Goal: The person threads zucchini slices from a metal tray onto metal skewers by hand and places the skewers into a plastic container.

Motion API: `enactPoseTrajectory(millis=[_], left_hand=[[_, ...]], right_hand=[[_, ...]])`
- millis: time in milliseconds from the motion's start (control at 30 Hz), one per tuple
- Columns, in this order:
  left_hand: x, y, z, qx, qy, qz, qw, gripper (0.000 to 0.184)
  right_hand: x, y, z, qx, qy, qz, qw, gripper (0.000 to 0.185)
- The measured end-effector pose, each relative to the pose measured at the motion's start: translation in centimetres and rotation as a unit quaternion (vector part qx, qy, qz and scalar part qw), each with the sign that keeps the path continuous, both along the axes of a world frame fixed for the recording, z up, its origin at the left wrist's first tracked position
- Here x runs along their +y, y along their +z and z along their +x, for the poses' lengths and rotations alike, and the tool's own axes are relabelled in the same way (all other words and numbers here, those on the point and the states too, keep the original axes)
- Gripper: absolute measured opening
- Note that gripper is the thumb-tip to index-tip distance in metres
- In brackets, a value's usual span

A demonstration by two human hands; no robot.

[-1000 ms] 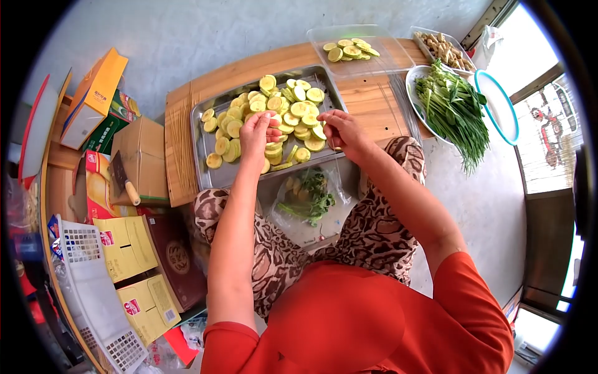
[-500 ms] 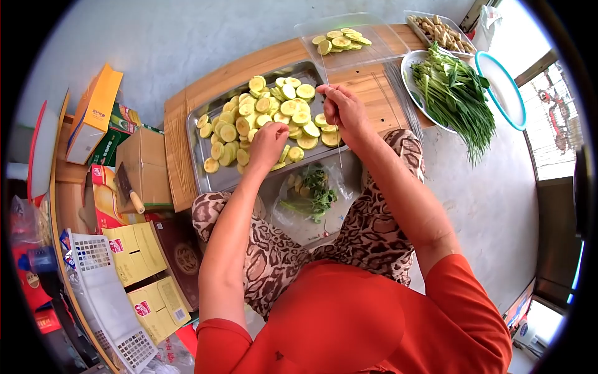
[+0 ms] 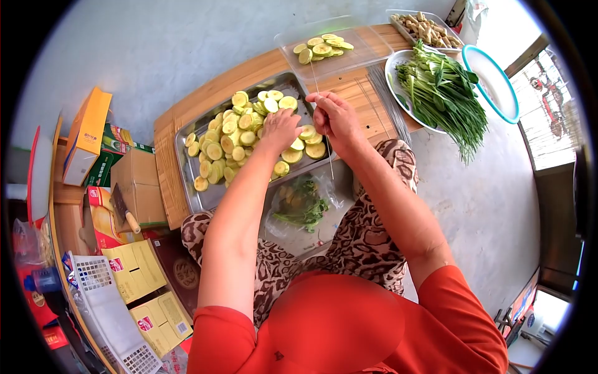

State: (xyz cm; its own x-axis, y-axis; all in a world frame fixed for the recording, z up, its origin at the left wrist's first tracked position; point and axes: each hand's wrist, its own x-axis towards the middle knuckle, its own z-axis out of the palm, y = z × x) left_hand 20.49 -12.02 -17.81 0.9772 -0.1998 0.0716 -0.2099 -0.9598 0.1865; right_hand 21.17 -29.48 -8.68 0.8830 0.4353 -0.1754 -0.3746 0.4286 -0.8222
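Observation:
A steel tray [image 3: 187, 187] holds a heap of round green-edged slices, which look like zucchini [image 3: 232, 126]. My left hand [image 3: 281, 131] reaches over the right part of the heap, fingers stretched down onto the slices; its fingertips are partly hidden. At the tray's right edge my right hand [image 3: 336, 121] is closed round a long thin metal skewer [image 3: 330, 159], which runs up and down past the fingers. No slice shows on the skewer's visible lengths. More skewers [image 3: 393, 100] lie bundled on the wooden table [image 3: 363, 100].
Behind the tray, a clear plastic container [image 3: 367, 53] holds several slices. Leafy greens [image 3: 439, 93] spill off a white plate, beside a tray of brownish pieces [image 3: 430, 31]. A plastic bag with greens [image 3: 305, 206] lies below. At left are cartons [image 3: 134, 181] and a knife [image 3: 124, 210].
My left hand has moved right and up across the heap, its pinched fingers now stretched out on the slices. My right hand still grips the skewer. The whole view has shifted slightly.

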Motion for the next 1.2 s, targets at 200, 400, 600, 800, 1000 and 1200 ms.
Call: enactPoseTrajectory(millis=[200, 400, 600, 800, 1000, 1200], left_hand=[[1.5, -0.2, -1.2, 0.068, 0.011, 0.055, 0.996, 0.031], [4.0, 2.1, -5.2, 0.088, 0.007, 0.056, 0.995, 0.046], [5.3, 4.8, -7.6, 0.136, 0.031, -0.005, 0.990, 0.036], [6.5, 4.6, -8.6, 0.043, 0.070, -0.096, 0.992, 0.014], [4.3, 1.8, -5.3, -0.040, 0.086, -0.046, 0.994, 0.027], [2.4, -1.0, -3.5, -0.014, 0.106, 0.037, 0.994, 0.042]], right_hand=[[-0.5, -0.1, 0.4, 0.006, 0.009, -0.016, 1.000, 0.014], [-0.6, 0.1, -0.3, 0.003, 0.033, -0.031, 0.999, 0.015], [0.1, -0.2, -0.8, -0.006, 0.034, -0.052, 0.998, 0.015], [0.6, -0.4, -0.9, -0.010, 0.046, -0.058, 0.997, 0.015], [1.3, -0.5, -1.2, -0.017, 0.057, -0.062, 0.996, 0.015], [1.7, -1.3, -1.3, -0.024, 0.073, -0.060, 0.995, 0.015]])
